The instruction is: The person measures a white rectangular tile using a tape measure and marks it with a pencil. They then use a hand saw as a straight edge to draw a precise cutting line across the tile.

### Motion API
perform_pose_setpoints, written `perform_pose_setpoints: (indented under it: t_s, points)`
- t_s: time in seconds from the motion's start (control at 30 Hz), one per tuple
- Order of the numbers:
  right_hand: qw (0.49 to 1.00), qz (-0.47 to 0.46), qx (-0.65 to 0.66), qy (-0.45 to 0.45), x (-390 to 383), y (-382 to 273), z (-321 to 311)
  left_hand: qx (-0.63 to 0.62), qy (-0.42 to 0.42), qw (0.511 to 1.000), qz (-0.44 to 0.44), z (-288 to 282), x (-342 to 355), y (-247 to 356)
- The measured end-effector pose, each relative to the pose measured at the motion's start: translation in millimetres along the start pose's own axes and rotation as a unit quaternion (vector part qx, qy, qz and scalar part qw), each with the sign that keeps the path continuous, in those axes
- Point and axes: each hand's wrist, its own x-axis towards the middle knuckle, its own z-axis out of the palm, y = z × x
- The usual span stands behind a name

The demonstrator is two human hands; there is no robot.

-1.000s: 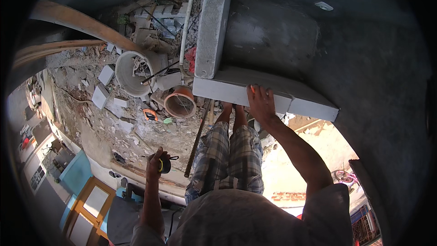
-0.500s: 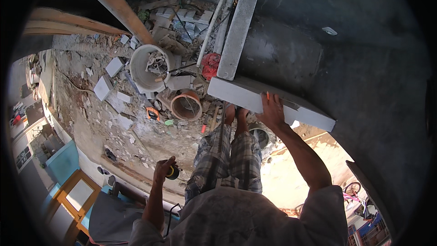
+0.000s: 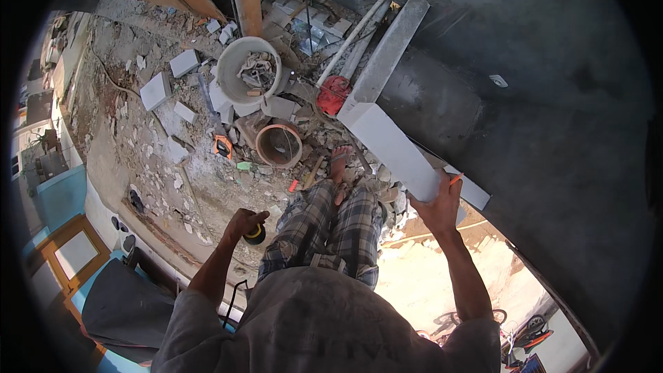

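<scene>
I'm running two hands on the head feed, 12 at the top of view. Left hand (image 3: 245, 223) is sitting at 8 o'clock, fingers closing around one black-and-yellow tape measure (image 3: 255, 236). Right hand (image 3: 438, 205) is sitting between 3 and 4, thumb and fingers gripping the near end of one long pale block (image 3: 392, 150); one orange stick (image 3: 456, 179) is poking out between those fingers. That block is slanting from 1 o'clock to 3. Its far end is lying right by one concrete beam (image 3: 390, 48) running out at 1; I can't tell if they're touching. A second pale block (image 3: 475, 192) is showing past the right hand at 3.

Rubble floor count: two buckets, one big whitish bucket (image 3: 222, 69) holding scraps at 11, one smaller orange-brown bucket (image 3: 279, 164) at 10. Three small pale blocks (image 3: 155, 91) are lying at 10. One orange-and-black tool (image 3: 222, 146) is lying at 9, one red bundle (image 3: 333, 94) at 12, with two pipes (image 3: 352, 40) running up beyond it. Two feet are standing near centre.
</scene>
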Motion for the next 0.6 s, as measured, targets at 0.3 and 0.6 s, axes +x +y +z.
perform_pose_setpoints:
  t_s: [0.3,0.6]
  points:
    - [0.992,0.102,-0.006,0.078,-118,-28,-47,0.001,-0.051,0.997,0.060,55,-43,-39]
    - [0.978,0.194,-0.046,0.066,-278,-25,-24,0.005,-0.023,0.994,0.107,58,-157,-92]
